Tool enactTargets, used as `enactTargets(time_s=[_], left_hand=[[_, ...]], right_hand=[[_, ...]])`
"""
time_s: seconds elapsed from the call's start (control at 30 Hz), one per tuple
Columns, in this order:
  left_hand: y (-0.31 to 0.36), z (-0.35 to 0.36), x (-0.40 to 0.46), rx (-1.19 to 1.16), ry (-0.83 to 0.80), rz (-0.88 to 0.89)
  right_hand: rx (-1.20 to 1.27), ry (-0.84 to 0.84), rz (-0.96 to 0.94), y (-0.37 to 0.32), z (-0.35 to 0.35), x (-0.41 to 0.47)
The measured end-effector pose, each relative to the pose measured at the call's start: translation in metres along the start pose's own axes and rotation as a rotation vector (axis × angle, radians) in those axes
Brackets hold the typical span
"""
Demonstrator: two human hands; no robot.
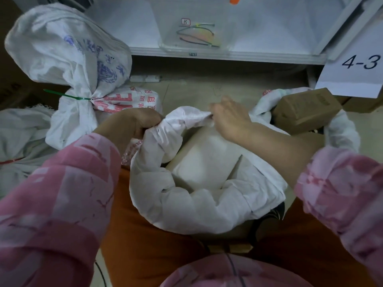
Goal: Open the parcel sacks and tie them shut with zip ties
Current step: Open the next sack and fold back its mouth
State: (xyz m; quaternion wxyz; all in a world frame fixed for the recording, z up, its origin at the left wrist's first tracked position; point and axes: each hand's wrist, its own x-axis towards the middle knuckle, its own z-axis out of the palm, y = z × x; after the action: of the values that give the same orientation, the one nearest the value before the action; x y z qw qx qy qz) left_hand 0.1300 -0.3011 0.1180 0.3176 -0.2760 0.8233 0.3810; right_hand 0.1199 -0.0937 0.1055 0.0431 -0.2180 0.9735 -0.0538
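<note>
At far left a tied white woven sack with blue print point(68, 48) leans by the shelf, its neck cinched by a green zip tie point(68, 97). Just right of it lies a white sack with red print point(128, 100). In the middle, between the person's knees, stands the open white woven parcel sack with a rolled-down rim point(165, 195), a white parcel point(205, 162) inside it. The left hand point(132, 123) grips the rolled rim at the sack's left, fingers curled round the fabric. The right hand point(230, 117) pinches the far edge of the rim. Behind, a clear plastic bin point(192, 23) on the white shelf point(259, 56) holds loose zip ties point(196, 37). At right, a brown cardboard box point(304, 110) rests in another white sack point(339, 137).
</note>
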Motion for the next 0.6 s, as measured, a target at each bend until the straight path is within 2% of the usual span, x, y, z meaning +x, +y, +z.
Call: enactTargets(time_s=[0.03,0.07,0.1,0.13,0.17,0.23,0.3,0.4,0.47,0.57,0.6], left_hand=[[0.001,-0.002,0.001,0.154,0.061,0.024],[0.005,-0.005,0.001,0.318,0.199,0.063],[0.010,-0.008,0.002,0.444,0.379,0.163],[0.018,-0.008,-0.004,0.491,0.488,0.261],[0.028,-0.005,-0.013,0.495,0.507,0.398],[0.043,0.008,-0.027,0.564,0.372,0.581],[0.050,0.022,-0.027,0.703,0.294,0.585],[0.051,0.027,-0.016,0.691,0.252,0.510],[0.049,0.025,-0.012,0.648,0.205,0.450],[0.047,0.021,-0.011,0.636,0.194,0.362],[0.046,0.019,-0.011,0.658,0.197,0.327]], right_hand=[[0.101,-0.073,0.051,0.000,-0.001,0.008],[0.215,-0.138,0.091,0.002,-0.002,0.017],[0.314,-0.195,0.120,0.004,-0.004,0.026],[0.370,-0.242,0.137,0.006,-0.007,0.034],[0.378,-0.297,0.140,0.006,-0.011,0.040],[0.382,-0.437,0.122,0.005,-0.024,0.047],[0.443,-0.528,0.111,0.006,-0.035,0.049],[0.552,-0.618,0.175,0.013,-0.038,0.046],[0.470,-0.519,0.169,0.013,-0.038,0.039],[0.104,-0.032,0.100,0.003,-0.045,0.019],[0.009,0.030,0.054,0.000,-0.048,0.011]])
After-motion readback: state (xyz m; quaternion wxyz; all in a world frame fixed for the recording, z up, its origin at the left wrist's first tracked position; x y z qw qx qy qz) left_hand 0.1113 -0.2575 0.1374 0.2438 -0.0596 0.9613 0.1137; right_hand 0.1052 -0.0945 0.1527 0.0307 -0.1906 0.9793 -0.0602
